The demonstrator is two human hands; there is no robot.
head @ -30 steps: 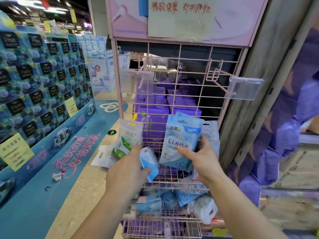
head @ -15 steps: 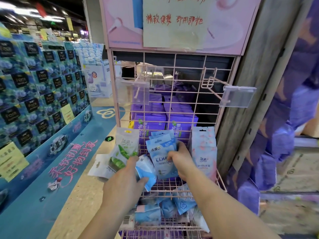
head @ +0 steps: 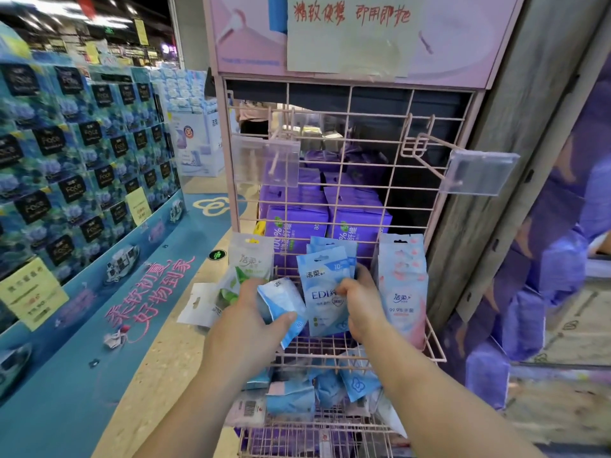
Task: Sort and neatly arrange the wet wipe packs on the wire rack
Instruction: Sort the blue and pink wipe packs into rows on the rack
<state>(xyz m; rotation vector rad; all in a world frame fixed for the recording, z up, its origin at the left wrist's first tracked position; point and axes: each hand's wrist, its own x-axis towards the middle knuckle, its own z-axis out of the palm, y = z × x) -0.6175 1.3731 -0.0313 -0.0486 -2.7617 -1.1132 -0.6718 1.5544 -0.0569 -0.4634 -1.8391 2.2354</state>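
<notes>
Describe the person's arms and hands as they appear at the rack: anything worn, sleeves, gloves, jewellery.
Both forearms are bare as far as the picture's bottom edge, with no sleeve in view. The left hand and the right hand wear no gloves. No watch, bracelet or ring shows on the visible parts of either wrist or hand.

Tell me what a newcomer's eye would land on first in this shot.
First, the two hands at the centre: the right hand pinches the blue EDI wipe packs standing on the pink wire rack, while the left hand holds a fan of packs. Next, the pink wipe packs upright at the shelf's right end. Then the wall of blue tissue boxes at far left.
</notes>
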